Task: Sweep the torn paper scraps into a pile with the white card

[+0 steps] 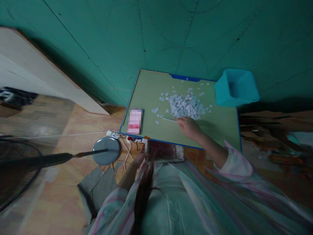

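Observation:
My right hand (190, 127) is closed around a thin white stick (168, 119), which points left over the table. Beside and just beyond that hand lies a heap of small white paper pieces (186, 105), with single pieces scattered around it. The stick's tip is close to a few loose pieces; whether it touches one I cannot tell. Below the table's near edge, my left hand (140, 157) grips the left side of a shallow tray (179, 159) with a pale rim and dark reddish inside. Part of the tray is hidden under the tabletop.
On the green tabletop (149, 88), a pink-and-white phone-shaped item (134, 121), blurred out, lies at left. A turquoise bin (223, 89) stands at the back right corner. Power strips (112, 133) with cables and a round grey stool (106, 158) are at left. A green wall (161, 36) rises behind.

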`<state>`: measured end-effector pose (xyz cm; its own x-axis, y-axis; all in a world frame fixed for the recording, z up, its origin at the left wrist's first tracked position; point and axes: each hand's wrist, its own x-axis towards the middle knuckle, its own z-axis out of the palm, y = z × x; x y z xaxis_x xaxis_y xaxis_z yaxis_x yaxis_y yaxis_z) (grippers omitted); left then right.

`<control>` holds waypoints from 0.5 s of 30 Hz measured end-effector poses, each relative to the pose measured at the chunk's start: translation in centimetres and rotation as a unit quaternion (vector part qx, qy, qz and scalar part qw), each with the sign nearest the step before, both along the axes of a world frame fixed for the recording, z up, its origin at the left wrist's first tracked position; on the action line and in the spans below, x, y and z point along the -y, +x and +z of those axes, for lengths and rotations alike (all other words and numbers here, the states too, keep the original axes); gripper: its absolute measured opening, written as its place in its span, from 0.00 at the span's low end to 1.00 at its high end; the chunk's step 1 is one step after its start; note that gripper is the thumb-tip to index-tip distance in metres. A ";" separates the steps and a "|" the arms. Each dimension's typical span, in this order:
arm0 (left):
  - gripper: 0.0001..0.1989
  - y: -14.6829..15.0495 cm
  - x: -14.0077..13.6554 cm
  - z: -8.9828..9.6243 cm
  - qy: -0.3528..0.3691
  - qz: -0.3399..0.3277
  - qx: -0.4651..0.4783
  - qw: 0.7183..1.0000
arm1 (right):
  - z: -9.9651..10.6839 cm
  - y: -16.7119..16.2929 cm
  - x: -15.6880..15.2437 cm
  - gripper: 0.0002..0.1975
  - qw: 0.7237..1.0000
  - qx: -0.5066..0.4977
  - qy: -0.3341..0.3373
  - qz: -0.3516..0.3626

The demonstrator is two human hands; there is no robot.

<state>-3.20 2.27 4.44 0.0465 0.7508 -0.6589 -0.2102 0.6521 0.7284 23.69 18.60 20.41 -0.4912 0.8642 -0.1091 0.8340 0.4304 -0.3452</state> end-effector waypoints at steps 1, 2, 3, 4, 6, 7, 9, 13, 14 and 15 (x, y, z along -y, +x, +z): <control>0.40 0.1 0.0 0.1 0.004 0.003 0.009 1.000 | 0.0 0.1 0.2 0.18 1.000 0.001 -0.005 0.012; 0.41 0.1 0.0 0.1 0.007 0.006 0.018 1.000 | 0.1 0.4 0.4 0.18 1.000 -0.001 -0.009 0.024; 0.42 0.1 0.0 0.0 0.007 0.007 0.024 1.000 | 0.3 0.6 0.7 0.18 0.999 -0.004 -0.012 0.033; 0.44 0.0 -0.1 -0.1 0.006 0.007 0.025 1.000 | 0.4 0.9 0.9 0.18 0.999 -0.007 -0.012 0.037; 0.46 -0.1 -0.1 -0.5 0.000 0.005 0.024 1.000 | 0.6 1.2 1.0 0.19 0.999 -0.011 -0.007 0.032; 0.47 -0.1 -0.1 -0.7 -0.005 0.003 0.025 1.000 | 0.7 1.3 1.0 0.19 1.000 -0.014 -0.002 0.025; 0.48 -0.3 -0.2 -1.1 -0.010 0.006 0.025 1.000 | 0.6 1.0 0.4 0.19 1.000 -0.019 0.010 0.009; 0.50 -0.4 -0.1 -1.9 -0.017 -0.003 0.029 0.999 | 0.0 -0.2 -1.4 0.20 0.999 -0.014 0.028 -0.032; 0.50 -0.4 -0.1 -2.0 -0.020 -0.007 0.029 0.999 | -0.2 -0.5 -1.9 0.19 0.999 -0.009 0.029 -0.043; 0.50 -0.4 0.0 -2.2 -0.023 -0.011 0.031 0.999 | -0.3 -0.7 -2.3 0.19 0.998 -0.004 0.029 -0.051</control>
